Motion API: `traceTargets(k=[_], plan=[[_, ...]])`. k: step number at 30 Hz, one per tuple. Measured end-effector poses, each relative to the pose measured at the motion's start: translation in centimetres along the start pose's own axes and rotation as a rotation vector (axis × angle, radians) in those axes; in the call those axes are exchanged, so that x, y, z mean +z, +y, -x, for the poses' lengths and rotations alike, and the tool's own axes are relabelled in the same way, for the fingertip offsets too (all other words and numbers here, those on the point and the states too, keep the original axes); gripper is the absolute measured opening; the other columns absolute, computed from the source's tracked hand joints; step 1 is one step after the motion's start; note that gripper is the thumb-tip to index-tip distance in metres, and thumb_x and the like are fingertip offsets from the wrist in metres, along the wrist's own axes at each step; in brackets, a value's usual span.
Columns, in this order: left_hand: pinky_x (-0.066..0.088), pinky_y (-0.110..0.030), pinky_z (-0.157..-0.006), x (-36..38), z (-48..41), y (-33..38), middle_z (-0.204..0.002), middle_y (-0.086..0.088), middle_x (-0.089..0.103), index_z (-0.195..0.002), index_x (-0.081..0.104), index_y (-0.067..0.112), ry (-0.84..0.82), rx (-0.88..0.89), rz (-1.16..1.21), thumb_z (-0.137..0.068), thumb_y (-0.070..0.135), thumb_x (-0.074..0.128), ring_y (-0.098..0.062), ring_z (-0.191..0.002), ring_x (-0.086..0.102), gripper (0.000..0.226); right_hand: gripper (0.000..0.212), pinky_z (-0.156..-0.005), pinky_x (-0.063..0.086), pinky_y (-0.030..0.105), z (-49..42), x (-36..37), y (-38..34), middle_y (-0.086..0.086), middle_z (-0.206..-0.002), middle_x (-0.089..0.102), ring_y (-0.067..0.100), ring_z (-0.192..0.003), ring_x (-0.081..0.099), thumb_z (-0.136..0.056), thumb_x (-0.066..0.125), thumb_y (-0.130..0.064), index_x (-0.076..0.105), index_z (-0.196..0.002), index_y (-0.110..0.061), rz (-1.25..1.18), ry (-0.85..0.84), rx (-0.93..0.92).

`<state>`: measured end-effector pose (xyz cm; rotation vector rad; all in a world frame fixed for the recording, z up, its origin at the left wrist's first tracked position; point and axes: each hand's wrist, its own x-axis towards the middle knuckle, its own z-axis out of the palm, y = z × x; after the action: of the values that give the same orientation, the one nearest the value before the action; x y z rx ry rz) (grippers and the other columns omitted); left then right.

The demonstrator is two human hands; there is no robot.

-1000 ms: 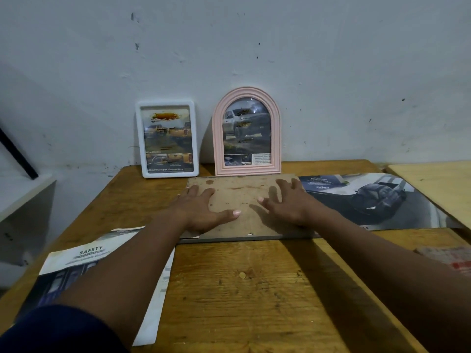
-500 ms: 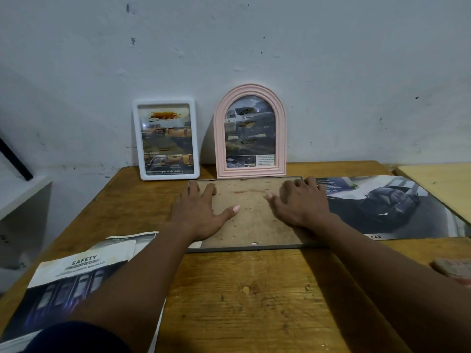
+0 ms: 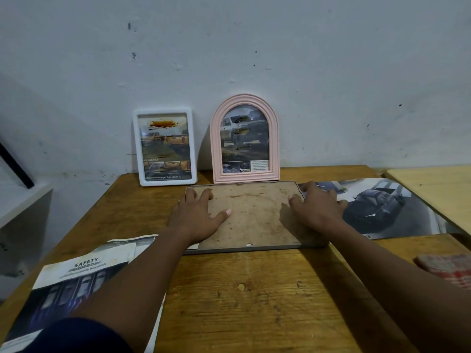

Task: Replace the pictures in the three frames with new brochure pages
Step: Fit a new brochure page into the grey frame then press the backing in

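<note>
A thin dark frame lies face down on the wooden table point(image 3: 254, 296), its brown backing board point(image 3: 254, 215) facing up. My left hand point(image 3: 198, 215) rests flat on the board's left side, fingers spread. My right hand point(image 3: 316, 207) lies over the frame's right edge, fingertips bent down at the far right corner. A white rectangular frame point(image 3: 165, 147) and a pink arched frame point(image 3: 244, 138) stand against the wall, each with a truck brochure picture inside. A brochure page with a dark car point(image 3: 387, 207) lies to the right, partly under my right hand.
A brochure headed SAFETY point(image 3: 79, 276) lies at the table's front left, partly under my left forearm. A red checked cloth point(image 3: 448, 268) sits at the right edge. A second, paler table point(image 3: 438, 184) adjoins on the right, and a white shelf point(image 3: 23, 200) stands at left.
My right hand has slid from the middle of the backing board to the frame's right edge. My left hand has stayed on the left side.
</note>
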<state>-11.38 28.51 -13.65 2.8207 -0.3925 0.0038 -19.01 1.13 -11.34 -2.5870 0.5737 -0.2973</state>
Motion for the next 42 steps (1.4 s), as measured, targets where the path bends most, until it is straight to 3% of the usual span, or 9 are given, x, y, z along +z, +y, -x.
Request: traceTargets(k=[5, 9, 12, 15, 18, 23, 33, 37, 42], plan=[[0.039, -0.050, -0.111, 0.0, 0.2, 0.1, -0.154, -0.010, 0.027, -0.148, 0.036, 0.036, 0.006, -0.012, 0.039, -0.083, 0.085, 0.041, -0.031, -0.140, 0.036, 0.082, 0.023, -0.091, 0.039, 0.039, 0.3, -1.4, 0.4, -0.001, -0.105, 0.056, 0.022, -0.100, 0.053, -0.095, 0.058, -0.032, 0.055, -0.115, -0.022, -0.310, 0.079, 0.077], [0.038, -0.052, -0.112, 0.1, 0.4, 0.5, -0.158, -0.009, 0.022, -0.151, 0.032, 0.036, -0.020, -0.019, 0.044, -0.080, 0.088, 0.042, -0.033, -0.143, 0.033, 0.088, 0.020, -0.068, 0.050, 0.031, -0.8, -3.2, -0.4, 0.012, -0.108, 0.068, 0.020, -0.091, 0.067, -0.098, 0.057, -0.026, 0.060, -0.110, -0.012, -0.786, -0.077, 0.169], [0.039, -0.053, -0.112, 0.3, 0.5, 0.6, -0.159, -0.007, 0.022, -0.151, 0.031, 0.038, -0.013, -0.021, 0.054, -0.077, 0.092, 0.040, -0.032, -0.143, 0.033, 0.092, 0.032, -0.086, 0.056, 0.044, -1.1, -3.5, -0.9, 0.008, -0.114, 0.060, 0.028, -0.103, 0.060, -0.093, 0.062, -0.032, 0.054, -0.119, -0.015, -0.733, -0.056, 0.215], [0.040, -0.052, -0.111, 0.4, 0.6, 0.3, -0.158, -0.005, 0.022, -0.150, 0.033, 0.039, -0.010, -0.029, 0.082, -0.075, 0.093, 0.040, -0.030, -0.142, 0.035, 0.093, 0.042, -0.082, 0.049, 0.037, -0.6, -2.8, -0.6, 0.008, -0.119, 0.058, 0.028, -0.106, 0.057, -0.093, 0.058, -0.033, 0.049, -0.127, -0.011, -0.434, -0.009, 0.165], [0.039, -0.052, -0.112, 0.3, 0.7, 0.4, -0.158, -0.005, 0.022, -0.150, 0.034, 0.038, -0.011, -0.027, 0.082, -0.076, 0.091, 0.041, -0.031, -0.142, 0.035, 0.092, 0.029, -0.084, 0.053, 0.041, -0.3, -1.6, -0.2, 0.008, -0.110, 0.062, 0.027, -0.099, 0.060, -0.094, 0.058, -0.034, 0.055, -0.108, -0.009, -0.311, -0.136, 0.157], [0.040, -0.051, -0.111, 0.0, 1.0, 0.7, -0.157, -0.003, 0.023, -0.151, 0.035, 0.035, -0.011, -0.031, 0.115, -0.078, 0.088, 0.045, -0.030, -0.141, 0.035, 0.090, 0.027, -0.093, 0.049, 0.055, -0.5, -1.7, -0.1, 0.005, -0.096, 0.064, 0.029, -0.094, 0.060, -0.087, 0.059, -0.042, 0.062, -0.096, -0.016, -0.373, -0.035, 0.154], [0.048, -0.052, -0.098, -1.5, 2.6, 6.5, -0.148, 0.005, 0.035, -0.144, 0.038, 0.045, -0.154, -0.010, 0.687, -0.076, 0.091, 0.043, -0.026, -0.126, 0.047, 0.082, 0.007, -0.049, 0.044, 0.021, -0.5, -15.3, -3.7, 0.011, -0.069, 0.061, 0.016, -0.053, 0.053, -0.086, 0.065, -0.004, 0.070, -0.081, -0.005, -0.863, 0.213, -0.036], [0.043, -0.030, -0.079, -4.0, 3.2, 10.7, -0.146, 0.000, 0.049, -0.142, 0.050, 0.034, -0.240, 0.104, 0.770, -0.099, 0.065, 0.039, -0.015, -0.116, 0.051, 0.054, 0.011, -0.060, 0.053, 0.027, 1.3, -20.7, -6.7, 0.012, -0.077, 0.070, 0.013, -0.056, 0.064, -0.089, 0.060, -0.008, 0.071, -0.090, -0.004, -0.867, 0.229, -0.180], [0.045, -0.051, -0.103, -11.3, 3.5, 12.3, -0.132, -0.005, 0.061, -0.121, 0.058, 0.036, -0.190, 0.159, 1.042, -0.093, 0.080, 0.025, -0.024, -0.119, 0.058, 0.062, 0.014, -0.088, 0.055, 0.036, 4.0, -21.2, -10.9, 0.014, -0.105, 0.073, 0.020, -0.091, 0.074, -0.098, 0.058, -0.023, 0.065, -0.104, -0.013, -0.894, -0.025, -0.425]])
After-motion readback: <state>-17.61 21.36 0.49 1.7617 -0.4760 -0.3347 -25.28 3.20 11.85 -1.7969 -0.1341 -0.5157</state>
